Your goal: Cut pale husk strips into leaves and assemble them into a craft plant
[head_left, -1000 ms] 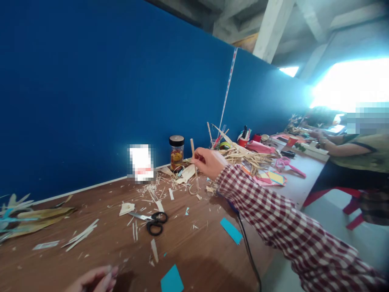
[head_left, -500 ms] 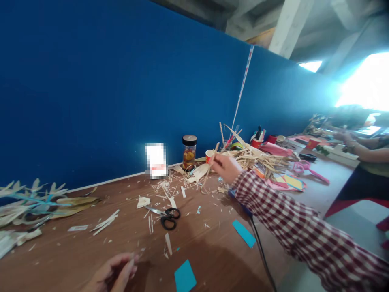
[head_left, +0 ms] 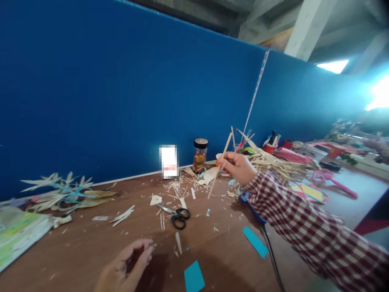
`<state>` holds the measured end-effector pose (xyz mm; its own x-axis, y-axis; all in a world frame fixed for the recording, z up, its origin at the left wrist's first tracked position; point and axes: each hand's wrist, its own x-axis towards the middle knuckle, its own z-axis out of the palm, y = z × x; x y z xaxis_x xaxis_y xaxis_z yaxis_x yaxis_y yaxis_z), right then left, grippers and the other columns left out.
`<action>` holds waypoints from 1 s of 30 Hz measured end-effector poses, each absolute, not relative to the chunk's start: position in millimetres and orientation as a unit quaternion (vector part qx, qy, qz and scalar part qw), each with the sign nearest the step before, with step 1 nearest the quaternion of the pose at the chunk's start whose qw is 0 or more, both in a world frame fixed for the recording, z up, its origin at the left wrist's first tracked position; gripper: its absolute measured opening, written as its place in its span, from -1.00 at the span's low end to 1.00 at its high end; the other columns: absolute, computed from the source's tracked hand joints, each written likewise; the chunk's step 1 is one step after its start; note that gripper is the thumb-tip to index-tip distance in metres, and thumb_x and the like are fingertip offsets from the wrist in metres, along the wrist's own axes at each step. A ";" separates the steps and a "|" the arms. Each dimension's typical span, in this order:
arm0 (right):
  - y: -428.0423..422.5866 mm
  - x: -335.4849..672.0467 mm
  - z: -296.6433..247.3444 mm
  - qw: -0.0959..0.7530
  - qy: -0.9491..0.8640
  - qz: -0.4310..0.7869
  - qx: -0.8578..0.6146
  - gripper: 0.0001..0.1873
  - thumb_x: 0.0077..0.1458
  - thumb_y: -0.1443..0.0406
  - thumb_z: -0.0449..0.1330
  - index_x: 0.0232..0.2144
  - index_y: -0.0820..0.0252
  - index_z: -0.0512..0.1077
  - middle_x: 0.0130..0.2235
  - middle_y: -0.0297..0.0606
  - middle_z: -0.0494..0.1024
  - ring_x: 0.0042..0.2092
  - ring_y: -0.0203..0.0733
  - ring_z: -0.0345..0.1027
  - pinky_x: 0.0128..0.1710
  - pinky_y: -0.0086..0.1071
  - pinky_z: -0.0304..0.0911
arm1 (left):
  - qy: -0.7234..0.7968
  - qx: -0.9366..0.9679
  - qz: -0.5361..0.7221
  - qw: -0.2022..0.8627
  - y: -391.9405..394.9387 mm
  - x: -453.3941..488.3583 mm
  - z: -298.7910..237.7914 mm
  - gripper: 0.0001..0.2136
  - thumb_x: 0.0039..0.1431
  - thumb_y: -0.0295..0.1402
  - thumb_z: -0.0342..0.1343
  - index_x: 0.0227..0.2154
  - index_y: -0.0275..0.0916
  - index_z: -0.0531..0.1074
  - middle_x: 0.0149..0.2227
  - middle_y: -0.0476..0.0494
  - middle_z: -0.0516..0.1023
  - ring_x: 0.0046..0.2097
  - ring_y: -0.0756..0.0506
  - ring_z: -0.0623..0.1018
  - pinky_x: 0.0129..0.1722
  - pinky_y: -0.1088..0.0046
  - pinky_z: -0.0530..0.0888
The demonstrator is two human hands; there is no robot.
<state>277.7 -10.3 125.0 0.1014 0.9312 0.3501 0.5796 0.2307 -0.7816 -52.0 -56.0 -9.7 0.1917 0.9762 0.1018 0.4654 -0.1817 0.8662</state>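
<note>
My right hand (head_left: 238, 165) pinches a thin, pale wooden stick (head_left: 225, 147), which slants up past the fingers, its lower end above the tabletop. Low in the view, my left hand (head_left: 130, 263) has thumb and fingertips together; whatever is between them is too small to make out. Ahead of it lie black-handled scissors (head_left: 179, 218) with blades apart, beside a small cream scrap (head_left: 156, 200). Pale slivers and shavings (head_left: 174, 185) are scattered around. Two blue pieces of paper, one near the front (head_left: 194, 276) and a strip (head_left: 255, 242), lie on the brown table.
A black-lidded jar (head_left: 200, 156) stands against the blue partition (head_left: 91, 89). Dried husk strips (head_left: 273, 164) are heaped at right. Under my right sleeve is a blue tool (head_left: 252, 209) with a black cord. At left lie a pale leaf-like spray (head_left: 65, 190) and a green-white packet (head_left: 21, 235).
My right hand has raised the stick, which now stands more clear of the husk pieces. My left hand has moved slightly up and right, still pinched. The view has turned left.
</note>
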 end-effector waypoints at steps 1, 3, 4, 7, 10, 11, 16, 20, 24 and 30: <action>-11.2 271.9 126.3 0.452 -0.650 0.204 -0.576 -0.74 0.02 0.12 0.04 -0.45 0.23 0.31 -0.59 -0.40 0.32 -0.59 -0.41 0.18 -0.63 -0.54 0.12 | 0.521 0.694 0.349 0.353 -55.5 -48.4 -2.7 -0.77 -0.09 -0.20 0.12 -0.36 -0.19 0.47 -0.35 -0.05 0.58 -0.31 -0.08 0.55 -0.34 0.56 0.49; -12.3 260.3 127.7 0.453 -0.666 0.215 -0.552 -0.75 0.03 0.14 0.04 -0.45 0.22 0.30 -0.58 -0.40 0.32 -0.58 -0.42 0.18 -0.61 -0.54 0.12 | 0.507 0.710 0.342 0.350 -53.5 -38.6 12.9 -0.79 -0.08 -0.21 0.11 -0.39 -0.20 0.48 -0.39 -0.06 0.58 -0.36 -0.07 0.55 -0.39 0.54 0.49; -12.7 254.5 128.2 0.452 -0.675 0.215 -0.542 -0.76 0.03 0.14 0.04 -0.44 0.22 0.30 -0.58 -0.40 0.32 -0.58 -0.42 0.17 -0.61 -0.54 0.11 | 0.497 0.716 0.350 0.342 -52.0 -32.6 21.3 -0.80 -0.08 -0.22 0.11 -0.41 -0.20 0.48 -0.40 -0.06 0.57 -0.37 -0.06 0.54 -0.38 0.54 0.49; -14.6 237.0 129.2 0.417 -0.717 0.192 -0.525 -0.75 0.05 0.15 0.03 -0.46 0.23 0.32 -0.59 -0.42 0.28 -0.57 -0.42 0.12 -0.61 -0.53 0.05 | 0.473 0.720 0.383 0.332 -45.3 -10.2 47.2 -0.83 -0.04 -0.24 0.08 -0.46 -0.22 0.48 -0.42 -0.07 0.56 -0.37 -0.04 0.52 -0.40 0.54 0.46; -18.7 219.8 128.2 0.357 -0.771 0.145 -0.507 -0.77 0.05 0.18 0.06 -0.48 0.23 0.36 -0.59 -0.43 0.28 -0.56 -0.41 0.09 -0.57 -0.51 0.02 | 0.457 0.708 0.400 0.359 -35.2 15.6 68.5 -0.76 -0.01 -0.25 0.05 -0.31 -0.26 0.46 -0.42 -0.09 0.54 -0.47 0.02 0.48 -0.49 0.56 0.42; -20.3 214.8 127.4 0.341 -0.787 0.131 -0.497 -0.78 0.05 0.21 0.06 -0.48 0.23 0.37 -0.59 -0.42 0.30 -0.55 -0.40 0.09 -0.56 -0.50 0.01 | 0.445 0.710 0.396 0.375 -31.4 23.9 73.3 -0.72 -0.01 -0.25 0.05 -0.25 -0.28 0.44 -0.48 -0.07 0.51 -0.52 0.03 0.45 -0.54 0.57 0.39; -23.8 203.6 121.1 0.318 -0.819 0.122 -0.463 -0.84 0.05 0.27 0.09 -0.48 0.23 0.40 -0.54 -0.40 0.36 -0.48 -0.39 0.15 -0.49 -0.51 0.03 | 0.360 0.735 0.366 0.443 -13.9 53.3 78.2 -0.75 -0.01 -0.23 0.03 -0.39 -0.31 0.44 -0.58 -0.02 0.42 -0.57 0.05 0.36 -0.59 0.57 0.28; -19.6 211.9 116.0 0.353 -0.783 0.166 -0.484 -0.79 0.03 0.20 0.10 -0.34 0.22 0.43 -0.56 -0.40 0.38 -0.53 -0.41 0.15 -0.55 -0.52 0.03 | 0.372 0.731 0.388 0.421 -0.6 56.8 80.3 -0.75 -0.03 -0.19 0.02 -0.57 -0.30 0.42 -0.65 0.02 0.36 -0.61 0.07 0.30 -0.62 0.57 0.22; -12.6 226.4 110.4 0.360 -0.761 0.152 -0.518 -0.79 0.06 0.26 0.06 -0.33 0.21 0.46 -0.57 -0.38 0.41 -0.55 -0.40 0.17 -0.53 -0.50 0.05 | 0.410 0.710 0.400 0.410 12.1 51.4 92.1 -0.74 -0.07 -0.19 0.06 -0.63 -0.30 0.40 -0.70 0.01 0.34 -0.62 0.06 0.30 -0.62 0.56 0.21; -6.4 235.3 97.8 0.328 -0.776 0.124 -0.524 -0.83 0.02 0.31 0.10 -0.36 0.17 0.50 -0.41 -0.31 0.50 -0.40 -0.33 0.30 -0.41 -0.47 0.13 | 0.450 0.694 0.395 0.399 20.6 48.8 103.0 -0.74 -0.12 -0.18 0.10 -0.62 -0.32 0.43 -0.64 -0.06 0.42 -0.58 0.02 0.37 -0.56 0.53 0.30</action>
